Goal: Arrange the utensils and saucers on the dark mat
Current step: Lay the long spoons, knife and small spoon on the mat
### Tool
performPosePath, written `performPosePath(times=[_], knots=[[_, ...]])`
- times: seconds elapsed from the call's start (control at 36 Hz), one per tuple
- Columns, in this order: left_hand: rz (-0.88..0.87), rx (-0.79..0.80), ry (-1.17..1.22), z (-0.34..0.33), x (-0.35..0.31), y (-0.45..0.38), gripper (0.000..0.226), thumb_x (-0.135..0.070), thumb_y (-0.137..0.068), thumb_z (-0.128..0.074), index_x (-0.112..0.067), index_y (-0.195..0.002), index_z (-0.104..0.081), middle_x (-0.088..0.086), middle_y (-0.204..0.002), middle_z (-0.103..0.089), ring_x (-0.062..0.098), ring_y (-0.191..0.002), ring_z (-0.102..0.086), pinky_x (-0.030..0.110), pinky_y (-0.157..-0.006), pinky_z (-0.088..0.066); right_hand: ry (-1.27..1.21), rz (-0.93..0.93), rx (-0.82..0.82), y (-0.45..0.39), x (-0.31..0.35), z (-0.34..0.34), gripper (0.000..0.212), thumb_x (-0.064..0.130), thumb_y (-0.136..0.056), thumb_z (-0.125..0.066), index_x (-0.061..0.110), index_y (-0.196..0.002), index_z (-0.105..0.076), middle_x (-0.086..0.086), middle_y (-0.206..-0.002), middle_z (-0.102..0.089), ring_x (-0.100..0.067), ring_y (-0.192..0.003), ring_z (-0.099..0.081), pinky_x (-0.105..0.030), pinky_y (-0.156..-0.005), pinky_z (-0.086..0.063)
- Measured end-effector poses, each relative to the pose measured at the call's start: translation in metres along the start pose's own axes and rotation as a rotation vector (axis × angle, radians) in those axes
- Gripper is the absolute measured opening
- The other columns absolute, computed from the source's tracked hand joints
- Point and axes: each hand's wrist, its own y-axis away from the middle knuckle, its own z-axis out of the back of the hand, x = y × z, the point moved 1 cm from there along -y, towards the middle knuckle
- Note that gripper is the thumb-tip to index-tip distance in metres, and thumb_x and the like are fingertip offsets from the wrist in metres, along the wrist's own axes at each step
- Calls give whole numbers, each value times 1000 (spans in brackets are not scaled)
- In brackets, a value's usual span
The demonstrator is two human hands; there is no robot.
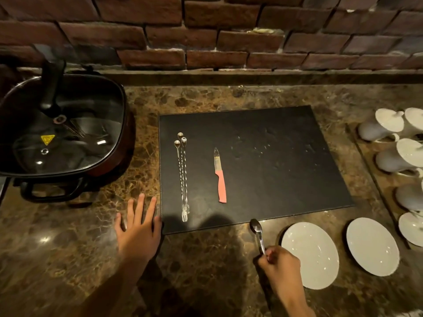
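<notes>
The left hand (139, 227) lies flat and open on the marble counter (68, 259), fingers spread, its fingertips just touching the near-left corner of the dark mat (274, 156); it holds nothing, and seems to steady the mat. Just right of that hand, on the mat, lie three long twisted stirrers (183, 177) in a bundle, and further right a pink-handled knife (220, 177), blade pointing away. The right hand (279, 265) pinches the handle of a spoon (257, 232), whose bowl hovers at the mat's near edge. To place it well, it should probably go down beyond this hand, parallel to the knife with similar spacing. Two white saucers (311, 255) wait off the mat, just right of the hand.
</notes>
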Motion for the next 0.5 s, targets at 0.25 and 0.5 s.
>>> performPosePath(times=[0.25,0.5], knots=[[11,40,-16,-1,3,0,58,-47,-100,-28,-39,-158,-28,-5,-168,-26,23,-155,-24,57,-118,-19,-84,32,-45,-62,46,17,12,19,-84,-69,14,-73,-67,-3,-69,-67,-17,-66,-63,-38,-68,-56],[24,85,-17,-2,4,-1,57,-49,-102,-16,-40,-158,-24,-6,-169,-22,22,-156,-22,56,-117,-19,-31,128,-73,-143,92,43,14,12,-85,-66,1,-76,-69,-18,-77,-70,-30,-76,-68,-46,-75,-56]])
